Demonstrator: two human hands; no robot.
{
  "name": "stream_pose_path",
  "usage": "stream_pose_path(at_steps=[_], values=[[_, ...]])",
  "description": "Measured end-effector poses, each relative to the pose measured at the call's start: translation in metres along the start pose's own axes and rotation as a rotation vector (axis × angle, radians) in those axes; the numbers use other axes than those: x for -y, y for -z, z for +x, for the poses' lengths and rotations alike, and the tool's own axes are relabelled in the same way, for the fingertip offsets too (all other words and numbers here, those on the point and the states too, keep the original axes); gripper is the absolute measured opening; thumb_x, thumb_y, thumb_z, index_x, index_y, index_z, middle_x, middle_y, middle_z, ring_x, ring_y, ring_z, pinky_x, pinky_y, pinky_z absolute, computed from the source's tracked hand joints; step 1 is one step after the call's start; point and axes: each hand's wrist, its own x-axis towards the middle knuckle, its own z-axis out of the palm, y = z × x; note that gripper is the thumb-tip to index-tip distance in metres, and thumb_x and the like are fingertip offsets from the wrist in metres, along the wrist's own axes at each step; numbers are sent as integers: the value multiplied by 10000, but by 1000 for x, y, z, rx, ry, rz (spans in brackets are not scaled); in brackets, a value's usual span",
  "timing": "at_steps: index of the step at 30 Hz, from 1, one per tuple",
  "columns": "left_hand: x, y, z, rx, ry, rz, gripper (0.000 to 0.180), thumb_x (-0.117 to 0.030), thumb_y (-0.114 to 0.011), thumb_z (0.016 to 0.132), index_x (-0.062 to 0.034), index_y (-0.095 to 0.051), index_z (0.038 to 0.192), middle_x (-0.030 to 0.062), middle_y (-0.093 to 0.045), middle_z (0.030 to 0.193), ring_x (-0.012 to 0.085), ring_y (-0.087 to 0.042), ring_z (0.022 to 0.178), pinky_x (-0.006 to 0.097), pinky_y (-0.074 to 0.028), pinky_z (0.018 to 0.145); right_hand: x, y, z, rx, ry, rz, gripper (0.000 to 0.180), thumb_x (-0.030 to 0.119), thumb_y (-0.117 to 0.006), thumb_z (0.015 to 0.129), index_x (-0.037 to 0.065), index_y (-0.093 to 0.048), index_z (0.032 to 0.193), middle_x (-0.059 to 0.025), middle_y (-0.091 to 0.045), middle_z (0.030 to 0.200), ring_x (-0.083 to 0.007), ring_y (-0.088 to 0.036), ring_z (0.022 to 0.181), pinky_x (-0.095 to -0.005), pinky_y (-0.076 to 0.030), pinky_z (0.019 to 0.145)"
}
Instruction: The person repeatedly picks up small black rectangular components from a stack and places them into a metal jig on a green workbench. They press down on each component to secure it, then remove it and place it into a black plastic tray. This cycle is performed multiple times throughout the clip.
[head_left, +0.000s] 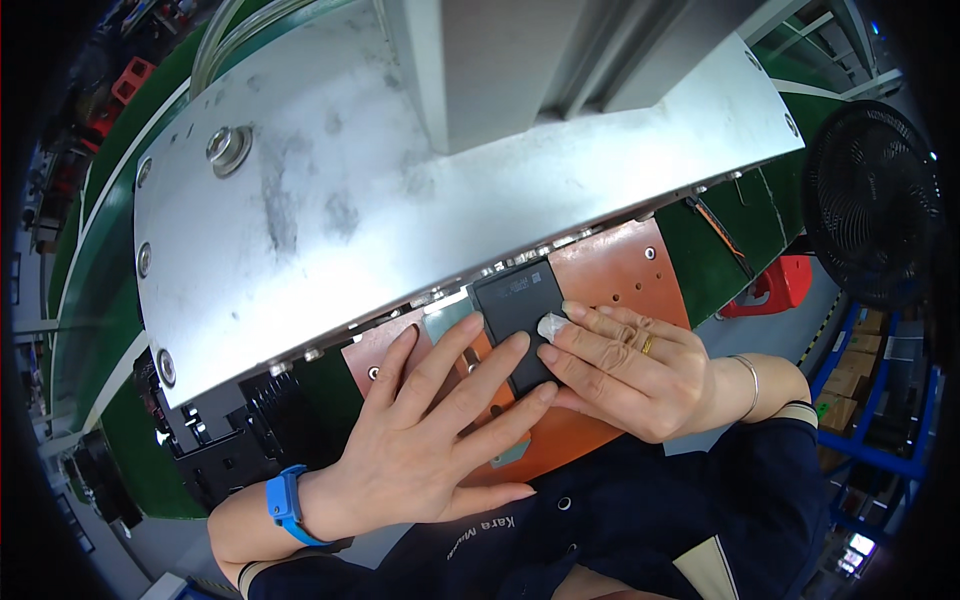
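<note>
A flat black rectangular block (520, 310) with small pale print lies on an orange-brown plate (610, 270), its far end close to the metal machine's edge. My left hand (430, 430) is open, fingers spread, with some fingertips against the block's left side and near corner. From the right, my right hand (635, 375) holds the block's right edge, its fingers bent and close together. One of its fingertips has a white wrapping (551, 326). Under my left fingers, a greenish-grey strip (447, 317) shows beside the block. The right thumb is mostly hidden.
A large silver metal plate (300, 230) with bolts and an upright post (490, 80) overhangs the work. Black machine parts (220, 440) stand at left on the green bench top (710, 240). A black fan (870, 200) and a red stool (775, 288) are at right.
</note>
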Motion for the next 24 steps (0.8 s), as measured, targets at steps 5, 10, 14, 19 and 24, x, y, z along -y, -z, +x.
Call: stream_pose_path(at_steps=[5,10,14,19,24], values=[[-1,-3,3,15,2,36,689,-695,-641,746,-247,-626,1270,97,-450,1460,399,-357,1349,570,-178,1140,-2,-2,-4,-17,4,-16,261,211,-752,795,-3,-723,941,-158,-703,1049,-272,-709,961,-356,-600,769],[-4,-6,1,11,13,58,678,-701,-632,755,-246,-634,1258,95,-456,1456,392,-361,1347,567,-176,1143,0,0,-4,-12,-8,-11,262,219,-746,806,-5,-724,939,-159,-703,1040,-278,-710,959,-363,-602,764],[-3,-3,4,33,2,63,677,-706,-626,759,-245,-636,1254,94,-455,1456,388,-362,1348,563,-182,1143,-1,-1,-6,-24,-4,-20,264,226,-736,814,-5,-723,939,-160,-701,1047,-284,-708,968,-361,-603,766],[-5,-5,2,11,13,72,674,-695,-641,753,-240,-637,1250,93,-449,1460,391,-358,1347,564,-188,1140,-1,0,-5,-3,-10,-16,249,224,-732,816,5,-724,935,-156,-693,1071,-283,-705,979,-357,-602,765],[-5,-1,1,9,20,54,674,-675,-660,747,-231,-631,1253,95,-446,1460,395,-355,1346,566,-194,1136,1,-1,-2,-18,-2,-23,244,222,-730,817,7,-723,930,-155,-693,1066,-282,-705,976,-355,-600,772]])
